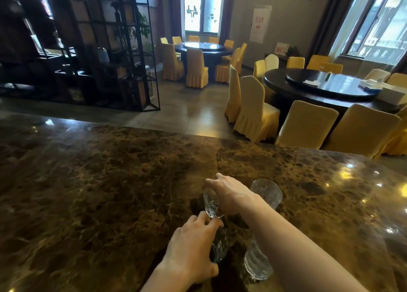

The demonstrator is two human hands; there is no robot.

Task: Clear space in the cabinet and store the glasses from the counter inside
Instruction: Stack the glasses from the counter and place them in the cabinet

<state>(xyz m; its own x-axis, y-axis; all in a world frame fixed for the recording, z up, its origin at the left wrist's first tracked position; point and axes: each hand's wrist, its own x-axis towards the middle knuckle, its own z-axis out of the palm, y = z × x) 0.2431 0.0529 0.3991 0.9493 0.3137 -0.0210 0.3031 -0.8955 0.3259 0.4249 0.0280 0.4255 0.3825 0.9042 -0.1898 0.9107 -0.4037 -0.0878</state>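
Observation:
Several clear glasses stand on the dark marble counter (110, 181) in front of me. My right hand (229, 192) reaches forward and grips a small clear glass (211, 206) from above by its rim. My left hand (191, 247) wraps around another clear glass (219, 246) nearer to me. A wide glass (267, 191) stands just right of my right wrist. A tall glass (255, 263) stands under my right forearm, partly hidden by it. No cabinet is in view.
Beyond the counter's far edge lie a tiled floor, round dark dining tables (326, 89) with yellow-covered chairs (253, 109), and a black metal shelf unit (99, 49) at the left. Windows are at the back and right.

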